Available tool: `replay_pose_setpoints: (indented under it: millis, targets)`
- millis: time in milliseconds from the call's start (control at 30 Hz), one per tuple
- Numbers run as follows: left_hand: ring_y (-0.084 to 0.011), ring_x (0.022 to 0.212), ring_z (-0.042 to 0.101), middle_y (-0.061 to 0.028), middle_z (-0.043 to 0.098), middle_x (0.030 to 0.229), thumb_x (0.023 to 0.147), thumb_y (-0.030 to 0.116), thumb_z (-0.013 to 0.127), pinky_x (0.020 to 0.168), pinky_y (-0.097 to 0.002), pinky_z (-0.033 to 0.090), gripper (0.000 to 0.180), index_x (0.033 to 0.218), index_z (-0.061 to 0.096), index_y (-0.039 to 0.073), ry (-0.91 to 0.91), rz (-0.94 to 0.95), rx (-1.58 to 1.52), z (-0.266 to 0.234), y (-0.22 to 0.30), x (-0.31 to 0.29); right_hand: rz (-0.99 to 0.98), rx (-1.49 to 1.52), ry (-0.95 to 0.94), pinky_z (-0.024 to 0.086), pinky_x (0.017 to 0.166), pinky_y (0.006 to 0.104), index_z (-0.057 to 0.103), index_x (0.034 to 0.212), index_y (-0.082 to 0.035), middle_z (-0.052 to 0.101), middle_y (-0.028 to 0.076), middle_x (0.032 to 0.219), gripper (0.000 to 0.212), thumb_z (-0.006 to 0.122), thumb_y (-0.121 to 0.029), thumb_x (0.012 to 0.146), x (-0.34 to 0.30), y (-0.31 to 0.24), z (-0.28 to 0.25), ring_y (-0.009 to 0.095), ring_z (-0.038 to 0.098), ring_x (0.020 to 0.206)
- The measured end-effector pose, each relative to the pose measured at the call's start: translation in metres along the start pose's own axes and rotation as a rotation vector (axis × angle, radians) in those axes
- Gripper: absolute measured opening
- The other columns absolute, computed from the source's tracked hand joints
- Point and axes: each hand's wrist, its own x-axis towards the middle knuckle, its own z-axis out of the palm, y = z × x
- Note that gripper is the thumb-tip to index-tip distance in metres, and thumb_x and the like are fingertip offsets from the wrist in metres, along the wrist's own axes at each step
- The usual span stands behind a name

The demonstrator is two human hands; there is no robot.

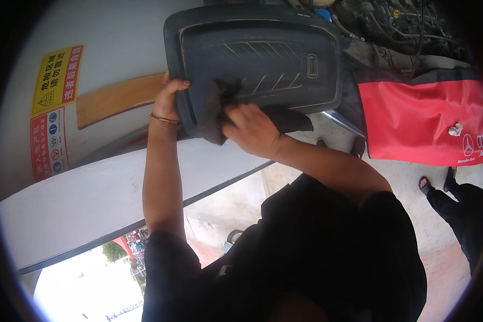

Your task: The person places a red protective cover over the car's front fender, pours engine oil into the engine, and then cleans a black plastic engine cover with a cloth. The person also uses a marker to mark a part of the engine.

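A large black plastic cover [263, 59], with rounded corners, slanted ribs and a small rectangular recess, is held up in front of me, dusty along its raised lines. My left hand [168, 102] grips its left edge, thumb on the face and the other fingers hidden behind. A dark cloth [212, 112] lies bunched against the cover's lower left part. My right hand [252, 130] is closed on that cloth and presses it to the surface; its fingertips are partly hidden in the folds.
An open engine bay [392, 24] fills the upper right. Below it hangs a red protective sheet [413, 118] bearing a crumpled white scrap [455, 129]. Another person's sandalled foot [424, 185] shows at the right. Warning signs [58, 80] and a brown board [118, 101] are on the left wall.
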Motion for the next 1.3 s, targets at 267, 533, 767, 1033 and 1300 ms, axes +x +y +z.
replay_pose_setpoints:
  millis: [267, 533, 767, 1033, 1300]
  targets:
    - [-0.0246, 0.09, 0.064, -0.011, 0.063, 0.104, 0.072, -0.002, 0.058, 0.083, -0.0374, 0.056, 0.054, 0.125, 0.054, 0.005, 0.036, -0.022, -0.025, -0.011, -0.014, -0.015, 0.212, -0.025, -0.216, 0.051, 0.071, 0.0367, 0.064, 0.09, -0.01, 0.054, 0.011, 0.1, 0.021, 0.069, -0.009, 0.07, -0.067, 0.021, -0.021, 0.027, 0.059, 0.09]
    - [-0.0289, 0.103, 0.063, -0.0134, 0.061, 0.117, 0.073, 0.005, 0.058, 0.091, -0.0411, 0.055, 0.058, 0.13, 0.05, 0.004, 0.067, -0.009, -0.029, -0.011, -0.029, -0.013, 0.262, 0.013, -0.292, 0.052, 0.061, 0.0303, 0.061, 0.074, -0.009, 0.05, 0.011, 0.09, 0.013, 0.071, -0.017, 0.073, 0.001, -0.04, -0.016, 0.026, 0.06, 0.081]
    - [-0.0255, 0.097, 0.063, -0.0116, 0.063, 0.107, 0.073, -0.002, 0.057, 0.087, -0.0383, 0.055, 0.052, 0.124, 0.054, 0.004, 0.064, -0.034, -0.073, 0.015, -0.011, -0.031, 0.381, -0.125, -0.248, 0.052, 0.061, 0.0383, 0.063, 0.078, -0.006, 0.053, 0.014, 0.096, 0.014, 0.069, -0.01, 0.066, -0.123, 0.054, -0.073, 0.03, 0.06, 0.079]
    - [-0.0297, 0.099, 0.066, -0.0157, 0.064, 0.113, 0.074, 0.005, 0.056, 0.089, -0.0409, 0.057, 0.054, 0.127, 0.053, 0.003, 0.078, 0.026, 0.047, 0.035, -0.002, -0.042, 1.007, -0.166, 0.173, 0.051, 0.075, 0.0434, 0.065, 0.09, -0.002, 0.055, 0.019, 0.112, 0.02, 0.064, -0.005, 0.07, -0.174, 0.097, -0.068, 0.039, 0.06, 0.094]
    - [-0.0304, 0.101, 0.065, -0.0164, 0.064, 0.113, 0.074, 0.005, 0.056, 0.09, -0.0413, 0.056, 0.054, 0.128, 0.052, 0.002, 0.064, 0.026, 0.057, 0.077, 0.015, -0.055, 0.571, -0.133, 0.204, 0.051, 0.075, 0.0397, 0.062, 0.087, -0.002, 0.055, 0.019, 0.101, 0.019, 0.067, -0.005, 0.068, -0.065, 0.051, -0.079, 0.036, 0.059, 0.091]
